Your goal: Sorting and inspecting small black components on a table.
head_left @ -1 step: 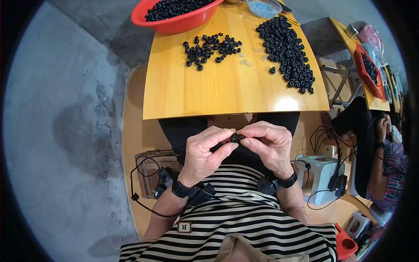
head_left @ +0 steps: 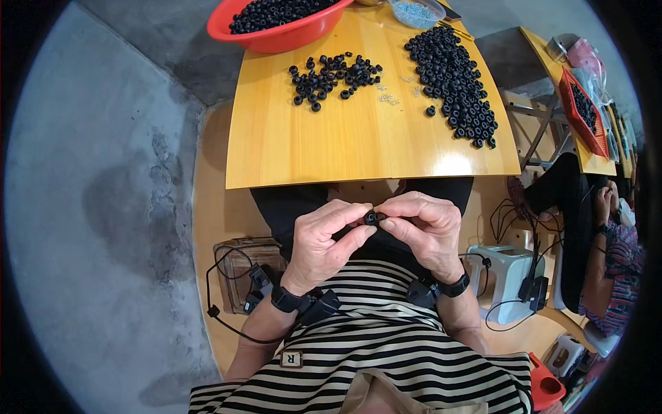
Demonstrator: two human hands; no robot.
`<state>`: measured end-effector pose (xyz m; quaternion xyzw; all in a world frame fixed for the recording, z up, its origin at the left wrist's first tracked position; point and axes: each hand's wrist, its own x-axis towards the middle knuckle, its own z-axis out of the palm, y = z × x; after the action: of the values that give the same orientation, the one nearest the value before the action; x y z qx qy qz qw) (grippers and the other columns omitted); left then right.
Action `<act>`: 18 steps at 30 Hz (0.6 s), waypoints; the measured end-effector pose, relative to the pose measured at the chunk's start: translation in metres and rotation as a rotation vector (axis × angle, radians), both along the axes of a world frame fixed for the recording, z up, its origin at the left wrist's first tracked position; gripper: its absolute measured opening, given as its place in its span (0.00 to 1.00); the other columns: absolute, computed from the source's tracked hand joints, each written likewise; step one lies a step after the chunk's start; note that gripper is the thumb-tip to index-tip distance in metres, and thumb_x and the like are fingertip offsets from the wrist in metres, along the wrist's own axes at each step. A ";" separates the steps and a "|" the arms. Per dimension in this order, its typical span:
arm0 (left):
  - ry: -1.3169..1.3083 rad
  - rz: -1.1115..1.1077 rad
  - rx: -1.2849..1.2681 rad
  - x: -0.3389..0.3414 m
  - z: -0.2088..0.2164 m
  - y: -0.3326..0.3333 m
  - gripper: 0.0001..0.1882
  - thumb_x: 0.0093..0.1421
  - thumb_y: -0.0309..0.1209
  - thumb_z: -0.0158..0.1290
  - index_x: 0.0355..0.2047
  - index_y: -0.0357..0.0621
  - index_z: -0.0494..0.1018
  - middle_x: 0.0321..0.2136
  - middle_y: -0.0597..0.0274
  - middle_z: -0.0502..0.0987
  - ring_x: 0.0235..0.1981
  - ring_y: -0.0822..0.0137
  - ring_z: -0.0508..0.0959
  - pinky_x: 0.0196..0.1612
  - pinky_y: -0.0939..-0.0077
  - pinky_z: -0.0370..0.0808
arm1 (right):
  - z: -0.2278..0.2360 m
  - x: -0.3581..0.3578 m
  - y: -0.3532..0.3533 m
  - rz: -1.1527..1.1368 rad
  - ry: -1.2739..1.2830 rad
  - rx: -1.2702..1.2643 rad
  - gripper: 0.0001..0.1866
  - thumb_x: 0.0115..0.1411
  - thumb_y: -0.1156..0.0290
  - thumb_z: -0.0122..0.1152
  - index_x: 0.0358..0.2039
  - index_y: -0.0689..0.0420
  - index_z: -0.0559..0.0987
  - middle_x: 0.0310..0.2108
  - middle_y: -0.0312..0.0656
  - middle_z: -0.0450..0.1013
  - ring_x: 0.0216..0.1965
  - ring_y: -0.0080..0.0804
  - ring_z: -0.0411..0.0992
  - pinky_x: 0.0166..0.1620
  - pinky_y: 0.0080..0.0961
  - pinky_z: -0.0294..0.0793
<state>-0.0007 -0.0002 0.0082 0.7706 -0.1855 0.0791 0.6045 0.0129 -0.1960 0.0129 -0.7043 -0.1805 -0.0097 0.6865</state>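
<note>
Just beyond my lap, both hands meet at a small round black part (head_left: 371,218) with a hole in its face. The thumb and fingertips of my left hand (head_left: 331,231) pinch it from the left. My right hand (head_left: 424,224) closes its thumb and forefinger on its right side, where another dark bit shows, mostly hidden by the fingertips. On the wooden table (head_left: 310,148) ahead lie a loose scatter of small black parts (head_left: 321,86) and a denser heap of black ring-shaped parts (head_left: 458,86) at the right. Tiny clear pieces (head_left: 388,99) lie between them.
A red basin (head_left: 276,40) full of black parts stands at the table's far left. At the far edge is a clear tub (head_left: 417,15) of small bluish pieces. On my right are a white stool (head_left: 507,276), cables, a red basket (head_left: 583,114) and another seated person (head_left: 610,276).
</note>
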 end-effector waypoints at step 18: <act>0.040 0.036 0.041 0.000 0.008 -0.001 0.17 0.49 0.17 0.65 0.42 0.35 0.80 0.31 0.57 0.80 0.29 0.70 0.78 0.33 0.80 0.76 | 0.001 0.002 0.000 -0.004 -0.107 -0.111 0.10 0.52 0.78 0.70 0.37 0.60 0.84 0.33 0.44 0.81 0.35 0.32 0.80 0.38 0.23 0.78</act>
<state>-0.0010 -0.0007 0.0159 0.7874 -0.1612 0.0708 0.5908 0.0151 -0.1957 0.0143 -0.7400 -0.2158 -0.0389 0.6359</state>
